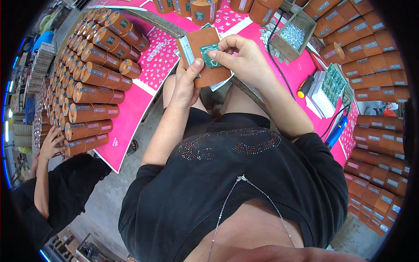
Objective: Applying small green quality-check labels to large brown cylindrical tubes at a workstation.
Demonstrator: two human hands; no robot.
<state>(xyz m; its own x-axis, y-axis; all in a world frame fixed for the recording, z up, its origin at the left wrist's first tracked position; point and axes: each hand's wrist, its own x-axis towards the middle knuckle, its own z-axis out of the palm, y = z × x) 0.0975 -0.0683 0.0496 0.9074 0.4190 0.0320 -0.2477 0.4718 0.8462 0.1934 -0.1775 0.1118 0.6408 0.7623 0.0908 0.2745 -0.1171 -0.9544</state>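
Here a small green label (211, 56) is being pressed onto a brown leather case (205, 56) held above the lap, gripped closed by the left hand (185, 83) and pinched by the right hand (244, 59); firm, even smoothing seems called for next.

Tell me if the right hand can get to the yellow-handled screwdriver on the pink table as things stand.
Probably yes, once freed. The right hand is pressing a green label onto the brown box; the screwdriver lies uncovered on the pink table beside that forearm.
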